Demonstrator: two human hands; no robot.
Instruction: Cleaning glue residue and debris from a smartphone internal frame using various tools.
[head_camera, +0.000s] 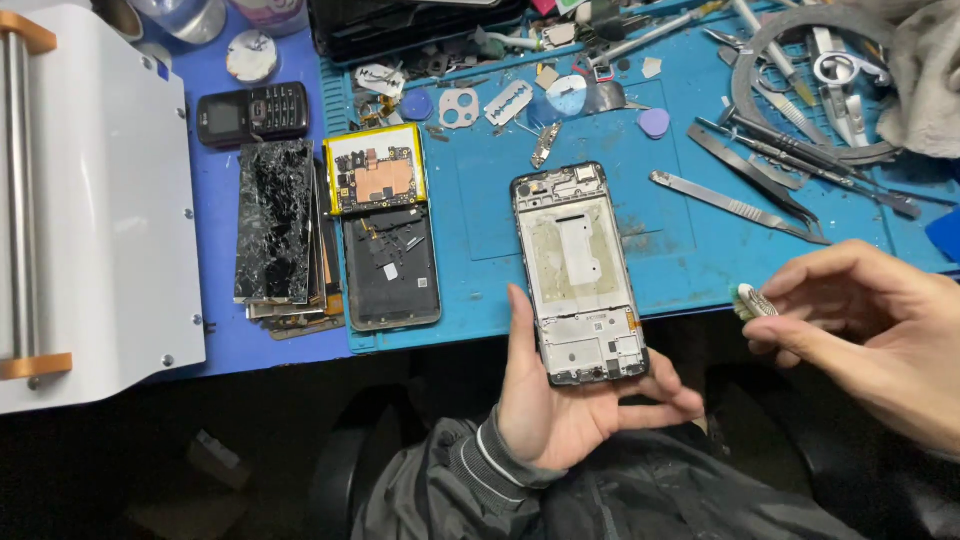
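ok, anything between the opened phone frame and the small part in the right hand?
Head view: no object there. Between the phone frame in the left hand and the small part pinched by the right hand, only the blue mat's edge shows.

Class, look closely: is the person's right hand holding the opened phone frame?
No: the opened phone frame rests in the left hand, while the right hand pinches a small pale part.
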